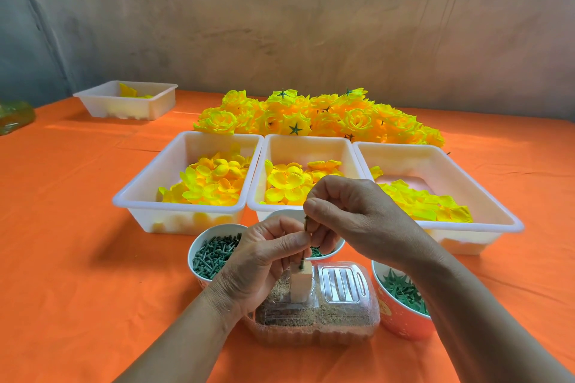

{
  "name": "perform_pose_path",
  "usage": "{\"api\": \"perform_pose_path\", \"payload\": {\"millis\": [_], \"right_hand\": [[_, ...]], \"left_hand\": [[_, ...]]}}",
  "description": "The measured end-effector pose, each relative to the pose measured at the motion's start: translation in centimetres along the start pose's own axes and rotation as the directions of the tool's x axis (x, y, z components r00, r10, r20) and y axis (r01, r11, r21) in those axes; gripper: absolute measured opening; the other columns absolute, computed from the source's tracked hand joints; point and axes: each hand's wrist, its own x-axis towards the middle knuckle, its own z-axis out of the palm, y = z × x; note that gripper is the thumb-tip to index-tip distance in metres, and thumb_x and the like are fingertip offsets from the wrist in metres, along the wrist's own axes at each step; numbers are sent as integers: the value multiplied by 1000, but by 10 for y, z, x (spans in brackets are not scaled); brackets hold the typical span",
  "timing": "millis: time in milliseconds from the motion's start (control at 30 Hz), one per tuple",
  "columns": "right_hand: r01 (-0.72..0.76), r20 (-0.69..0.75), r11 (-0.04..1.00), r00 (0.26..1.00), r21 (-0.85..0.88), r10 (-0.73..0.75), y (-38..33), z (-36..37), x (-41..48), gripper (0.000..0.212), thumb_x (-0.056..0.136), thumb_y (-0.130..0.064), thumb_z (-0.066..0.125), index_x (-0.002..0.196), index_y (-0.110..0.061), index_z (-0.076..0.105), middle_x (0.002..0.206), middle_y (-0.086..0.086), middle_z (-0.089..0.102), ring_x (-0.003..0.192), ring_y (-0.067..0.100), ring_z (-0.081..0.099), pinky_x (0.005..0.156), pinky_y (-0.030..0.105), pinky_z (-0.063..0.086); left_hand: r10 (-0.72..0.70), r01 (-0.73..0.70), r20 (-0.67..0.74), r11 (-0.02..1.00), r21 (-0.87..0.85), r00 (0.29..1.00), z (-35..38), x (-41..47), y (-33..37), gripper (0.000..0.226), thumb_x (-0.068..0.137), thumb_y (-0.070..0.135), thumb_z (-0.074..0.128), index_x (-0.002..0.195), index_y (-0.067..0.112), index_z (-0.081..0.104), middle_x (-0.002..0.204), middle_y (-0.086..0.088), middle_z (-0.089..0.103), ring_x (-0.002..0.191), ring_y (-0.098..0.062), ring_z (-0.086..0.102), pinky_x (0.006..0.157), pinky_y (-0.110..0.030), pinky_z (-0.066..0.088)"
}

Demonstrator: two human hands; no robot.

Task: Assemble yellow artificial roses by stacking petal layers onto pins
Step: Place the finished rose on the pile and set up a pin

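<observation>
The right grip (357, 214) pinches the top of a thin green plastic pin (307, 225), the left grip (261, 261) its middle; the pin stands upright on a small white block (301, 284).

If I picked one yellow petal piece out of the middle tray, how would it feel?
Probably very light and floppy: the petals look thin and curl unevenly. They likely won't roll or slide far, since they lie in a loose, crumpled heap in the tray. A push would probably just scatter them.
</observation>
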Motion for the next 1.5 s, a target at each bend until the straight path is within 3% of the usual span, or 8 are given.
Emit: {"api": "perform_pose_path", "payload": {"millis": [533, 767, 967, 1500], "right_hand": [[-5, -69, 1000, 998, -11, 4, 3, 6, 2, 20, 96, -15, 57, 76, -13, 60, 67, 11, 69, 58, 25, 68, 55, 35, 55], [8, -22, 1000, 1000, -26, -9, 1, 2, 0, 18, 95, -14, 56, 78, -11, 61, 67, 9, 68, 60, 20, 68, 56, 30, 53], [38, -15, 996, 999, -85, -40, -3, 0, 0, 17, 93, -19, 57, 76, -16, 62, 66, 6, 68, 61, 20, 69, 57, 33, 55], [5, -41, 1000, 999, -7, -6, 2, 3, 0, 19, 97, -13, 56, 79, -10, 62, 66, 6, 67, 60, 20, 67, 57, 32, 55]], "left_hand": [[-1, 1, -11, 1000, -5, 1000, -1, 1, -1, 41, 50, 41, 94, 70, 14, 71, 62, -7, 60, 52, -11, 50, 50, -20, 42], [-2, 2, -11, 1000, -5, 1000, 0, 1, 0, 42, 49, 41, 95, 70, 13, 71, 62, -8, 59, 51, -12, 51, 50, -20, 42], [2, -2, -19, 1000, -2, 1000, 1, 1, 1, 44, 47, 41, 95, 69, 12, 70, 61, -8, 58, 50, -12, 50, 50, -20, 42], [6, -5, -11, 1000, 16, 1000, -1, 2, 1, 42, 48, 43, 94, 69, 15, 71, 62, -7, 59, 51, -12, 48, 50, -20, 41]]}}
